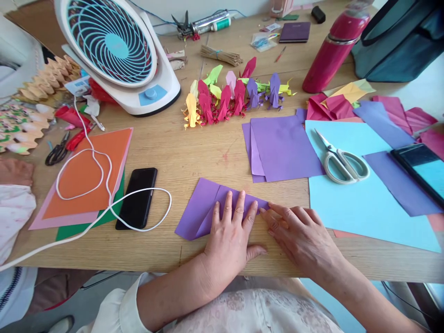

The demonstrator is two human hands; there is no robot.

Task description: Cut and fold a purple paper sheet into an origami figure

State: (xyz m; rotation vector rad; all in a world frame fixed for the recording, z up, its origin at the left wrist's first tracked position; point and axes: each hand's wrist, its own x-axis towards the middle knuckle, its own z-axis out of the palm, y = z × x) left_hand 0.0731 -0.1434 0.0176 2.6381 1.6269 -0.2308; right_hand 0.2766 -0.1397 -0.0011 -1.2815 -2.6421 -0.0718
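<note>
A folded sheet of purple paper (pixel 201 203) lies on the table in front of me, with a crease running across it. My left hand (pixel 229 226) presses flat on its right part, fingers spread, hiding some of the fold. At the paper's right tip, my right hand (pixel 301 233) has its fingers curled together, index finger and thumb at the point of the paper. Just beyond lies a stack of purple sheets (pixel 286 148). To the right, white-handled scissors (pixel 342 162) rest on light blue paper (pixel 364 212).
Several small folded paper figures (pixel 225 99) stand behind. At left are a fan (pixel 152 92), a black phone (pixel 137 199) under a white cable (pixel 169 203), and orange paper (pixel 83 175). A pink bottle (pixel 324 60) and a tablet-like device (pixel 419 171) are at right.
</note>
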